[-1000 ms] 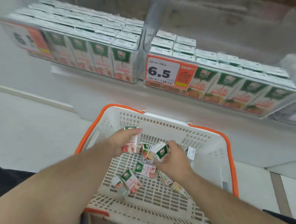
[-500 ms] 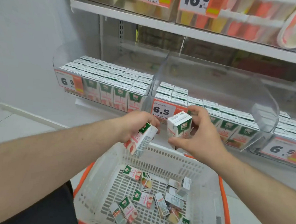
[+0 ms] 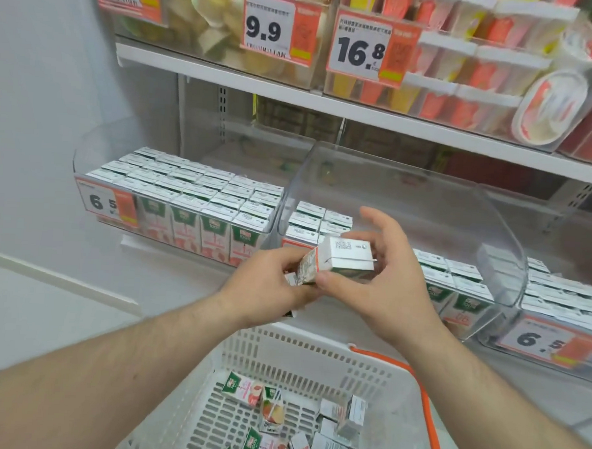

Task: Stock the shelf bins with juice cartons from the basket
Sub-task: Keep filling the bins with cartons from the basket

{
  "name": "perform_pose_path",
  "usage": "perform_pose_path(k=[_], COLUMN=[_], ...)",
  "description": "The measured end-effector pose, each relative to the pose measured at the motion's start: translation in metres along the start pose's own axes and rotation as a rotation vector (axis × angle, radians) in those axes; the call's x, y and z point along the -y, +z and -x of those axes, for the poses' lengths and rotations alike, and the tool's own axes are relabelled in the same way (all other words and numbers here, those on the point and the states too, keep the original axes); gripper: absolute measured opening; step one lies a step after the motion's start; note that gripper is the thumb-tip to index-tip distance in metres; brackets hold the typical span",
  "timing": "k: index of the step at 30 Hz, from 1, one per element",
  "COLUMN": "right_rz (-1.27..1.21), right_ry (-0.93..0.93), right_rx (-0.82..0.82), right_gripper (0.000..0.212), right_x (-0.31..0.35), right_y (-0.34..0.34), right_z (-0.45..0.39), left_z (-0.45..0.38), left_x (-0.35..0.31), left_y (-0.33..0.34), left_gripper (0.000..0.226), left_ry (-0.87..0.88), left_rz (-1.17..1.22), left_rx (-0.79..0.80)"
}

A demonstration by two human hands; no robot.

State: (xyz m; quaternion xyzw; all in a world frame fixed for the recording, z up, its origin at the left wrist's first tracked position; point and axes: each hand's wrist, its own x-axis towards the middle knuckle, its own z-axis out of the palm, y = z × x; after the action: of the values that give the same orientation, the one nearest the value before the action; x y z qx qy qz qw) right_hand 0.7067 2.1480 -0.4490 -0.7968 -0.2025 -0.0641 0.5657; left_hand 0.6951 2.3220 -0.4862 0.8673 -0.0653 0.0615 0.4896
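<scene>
1. Lying loose on the slatted floor of the white basket [image 3: 308, 355] at the bottom of the view: about a dozen small juice cartons [image 3: 271, 408], some flat, some tipped on edge, none stacked.
2. Hovering just above the basket's far rim: the left hand [image 3: 267, 288], fingers curled round one carton [image 3: 306, 269] and pinching its short end; another box edge possibly peeking out below the palm, too hidden to call.
3. Meeting it from the other side: the right hand [image 3: 380, 283], thumb and curled fingers gripping a second carton [image 3: 347, 258], printed white top facing up, index finger raised free; the two cartons touching end to end.
4. Judging the handling: looking like small, stiff paperboard bricks, light enough for one hand each; flat sides giving sure hold, glossy print likely a little slippery, corners and the glued-on straw probably denting or catching under a hard squeeze. Best gripping across the two broad faces, top left free, so as to be lowering each upright into a gap.
5. Waiting just beyond the hands: the clear middle bin [image 3: 466, 212], rows of cartons only partly filling it, with open room toward the back.
6. Standing to the left: the neighbouring bin [image 3: 96, 152], packed full behind a 6.5 price tag [image 3: 103, 202].
7. Sitting farthest, on the upper shelf [image 3: 227, 76]: other packaged goods with 9.9 and 16.8 tags.
</scene>
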Motion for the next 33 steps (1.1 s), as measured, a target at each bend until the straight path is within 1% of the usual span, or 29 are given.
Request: perform_pose_path(k=[2, 4, 5, 8, 9, 10, 11, 12, 13, 14, 16, 18, 20, 22, 25, 26, 30, 33], right_rz=[0.075, 0.224, 0.293, 0.368, 0.341, 0.291, 0.238, 0.192, 0.152, 0.113, 0.064, 0.1, 0.219, 0.352, 0.498, 0.534, 0.666, 0.66], right_ry=[-0.072, -0.152, -0.208, -0.36, -0.35, -0.293, -0.2, -0.093, 0.017, 0.117, 0.245, 0.283, 0.265, 0.256, 0.332, 0.357, 0.418, 0.448], right_rx=[-0.029, -0.09, -0.13, -0.269, -0.317, -0.363, -0.4, -0.431, -0.452, -0.464, -0.473, -0.48, -0.462, -0.39, -0.234, -0.185, -0.043, 0.019], right_gripper=[0.081, 0.074, 0.067, 0.037, 0.028, 0.02, 0.015, 0.013, 0.015, 0.02, 0.027, 0.026, 0.024, 0.026, 0.053, 0.057, 0.048, 0.044], right_x=[0.003, 0.003, 0.002, 0.002, 0.006, 0.009, 0.01, 0.007, 0.003, -0.003, -0.015, -0.024, -0.028, -0.031, -0.035, -0.036, -0.037, -0.036], right_y=[-0.001, 0.003, 0.006, 0.009, 0.004, -0.003, -0.013, -0.023, -0.034, -0.042, -0.052, -0.054, -0.052, -0.047, -0.035, -0.031, -0.023, -0.022], right_z=[0.002, 0.004, 0.004, -0.002, -0.008, -0.016, -0.027, -0.04, -0.053, -0.064, -0.081, -0.09, -0.096, -0.102, -0.112, -0.114, -0.119, -0.123], left_z=[-0.002, -0.005, -0.006, -0.01, -0.012, -0.013, -0.015, -0.016, -0.017, -0.019, -0.022, -0.024, -0.025, -0.025, -0.025, -0.024, -0.023, -0.024], left_x=[-0.001, -0.001, -0.002, -0.005, -0.006, -0.007, -0.007, -0.006, -0.005, -0.002, 0.002, 0.005, 0.004, 0.004, 0.005, 0.005, 0.005, 0.009], left_y=[-0.002, -0.001, 0.0, 0.002, 0.003, 0.005, 0.006, 0.008, 0.01, 0.011, 0.013, 0.014, 0.015, 0.015, 0.013, 0.012, 0.011, 0.012], left_gripper=[0.041, 0.047, 0.048, 0.05, 0.052, 0.058, 0.066, 0.071, 0.072, 0.07, 0.062, 0.053, 0.049, 0.048, 0.049, 0.049, 0.046, 0.043], left_ry=[0.024, 0.024, 0.022, 0.028, 0.02, 0.0, -0.028, -0.052, -0.071, -0.089, -0.133, -0.162, -0.174, -0.167, -0.154, -0.149, -0.135, -0.141], left_rz=[-0.029, -0.076, -0.091, -0.112, -0.107, -0.095, -0.081, -0.066, -0.047, -0.024, 0.039, 0.102, 0.145, 0.154, 0.146, 0.147, 0.168, 0.176], left_rx=[0.004, -0.016, -0.024, -0.04, -0.04, -0.032, -0.018, -0.007, -0.008, -0.018, -0.046, -0.067, -0.076, -0.069, -0.052, -0.046, -0.038, -0.018])
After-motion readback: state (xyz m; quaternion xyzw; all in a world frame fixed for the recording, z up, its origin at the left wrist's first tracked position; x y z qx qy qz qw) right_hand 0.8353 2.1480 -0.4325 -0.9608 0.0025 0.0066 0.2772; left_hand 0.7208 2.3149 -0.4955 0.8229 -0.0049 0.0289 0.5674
